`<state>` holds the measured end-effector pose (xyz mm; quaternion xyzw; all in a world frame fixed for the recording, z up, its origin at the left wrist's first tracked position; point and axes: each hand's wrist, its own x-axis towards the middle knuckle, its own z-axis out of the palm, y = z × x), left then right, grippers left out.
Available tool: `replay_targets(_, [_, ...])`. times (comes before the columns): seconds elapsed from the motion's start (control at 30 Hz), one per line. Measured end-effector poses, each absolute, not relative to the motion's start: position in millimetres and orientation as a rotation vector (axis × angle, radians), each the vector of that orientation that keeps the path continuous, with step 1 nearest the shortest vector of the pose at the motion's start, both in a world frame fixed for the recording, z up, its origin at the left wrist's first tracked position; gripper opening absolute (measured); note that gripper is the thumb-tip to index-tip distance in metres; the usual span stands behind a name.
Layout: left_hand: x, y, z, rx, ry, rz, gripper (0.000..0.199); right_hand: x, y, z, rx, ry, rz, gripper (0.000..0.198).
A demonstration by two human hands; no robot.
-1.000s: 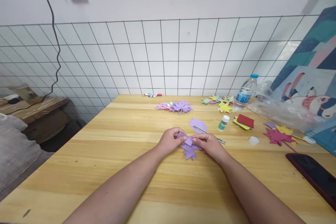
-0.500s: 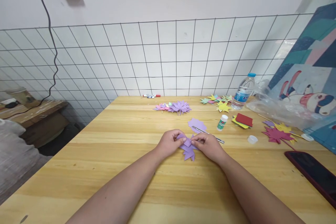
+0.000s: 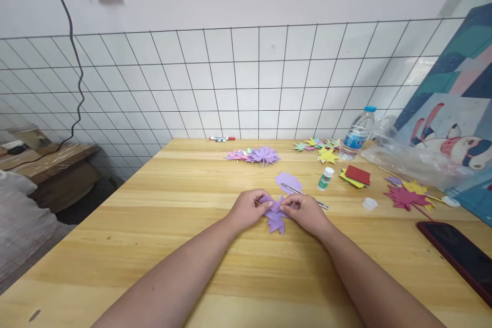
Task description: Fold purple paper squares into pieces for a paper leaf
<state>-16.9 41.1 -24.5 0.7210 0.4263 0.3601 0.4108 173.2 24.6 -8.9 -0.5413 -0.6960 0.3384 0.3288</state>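
Note:
Between my two hands is a purple paper leaf [image 3: 275, 222] with pointed lobes, low over the wooden table [image 3: 184, 205]. My left hand [image 3: 249, 209] pinches its left side, thumb on top. On the other side, my right hand [image 3: 304, 212] pinches the paper between thumb and fingers. Part of the leaf is hidden behind the fingers. Just beyond my hands lies a purple paper scrap [image 3: 289, 181] with a jagged edge. A slim metallic pen-like tool [image 3: 322, 205] rests across the scrap and runs behind my right hand.
A glue stick [image 3: 325, 178] stands uncapped, its clear cap [image 3: 369, 204] nearby. Coloured paper squares [image 3: 356, 176], a water bottle [image 3: 356, 134], a crimson paper leaf [image 3: 406, 197] and a phone [image 3: 457, 251] lie rightward. Finished-looking purple leaves [image 3: 264, 155] and markers [image 3: 222, 139] sit at the back.
Both hands keep their pinch on the purple leaf with barely any movement. A small flap of the paper near the right fingertips now stands up more. The camera view shifts slightly.

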Motion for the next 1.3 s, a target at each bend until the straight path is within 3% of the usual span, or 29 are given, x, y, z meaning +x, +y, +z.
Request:
replay_targets(0.53, [-19,46,-30,1.857,1.199,0.9,0.02,175,23,-4,-1.43,-1.796,0.897,0.024])
replay_targets(1.0, [-17,46,-30,1.868,1.145,0.903,0.019,176,27,-15,-1.373,-1.859,0.851,0.017])
replay_targets(1.3, [-23,45,-31,1.718,1.146,0.938,0.02,178,27,-15,-1.433,-1.855,0.735,0.027])
